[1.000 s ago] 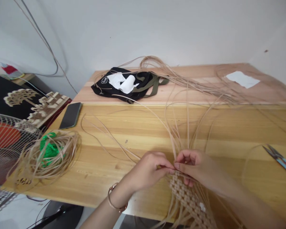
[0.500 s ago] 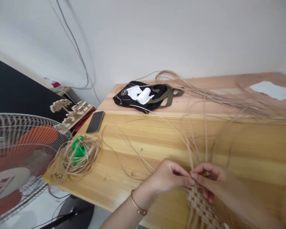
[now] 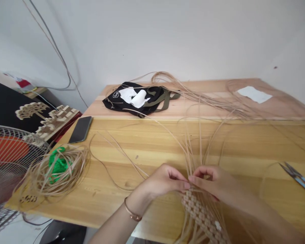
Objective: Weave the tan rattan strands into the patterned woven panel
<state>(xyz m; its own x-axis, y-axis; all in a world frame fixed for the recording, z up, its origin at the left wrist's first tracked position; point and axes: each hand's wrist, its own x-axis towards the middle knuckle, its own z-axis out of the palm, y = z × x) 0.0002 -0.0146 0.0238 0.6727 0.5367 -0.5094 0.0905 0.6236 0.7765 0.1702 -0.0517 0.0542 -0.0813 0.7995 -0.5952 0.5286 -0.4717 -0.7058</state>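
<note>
A woven panel of pale cane strips (image 3: 200, 213) lies at the table's near edge, with long loose strands (image 3: 193, 149) rising from its top. My left hand (image 3: 165, 183) and my right hand (image 3: 208, 178) meet at the panel's upper edge. Their fingertips pinch strands there, though the exact strand is hidden by my fingers. A bangle (image 3: 132, 213) circles my left wrist. Steel scissors with blue handles (image 3: 298, 179) lie to the right of my right hand. A coil of cane strips around green cord (image 3: 58, 167) lies far to the left.
The light wooden table (image 3: 142, 149) holds a phone (image 3: 80, 129) and, at the back, a black bag with olive straps (image 3: 134, 100) and a white paper sheet (image 3: 254, 94). Long strands spread across the back. A wire-guarded fan (image 3: 7, 159) stands beyond the left edge.
The view has swung back left and the table sits further left in the picture. My hands remain pinched together at the panel's upper edge.
</note>
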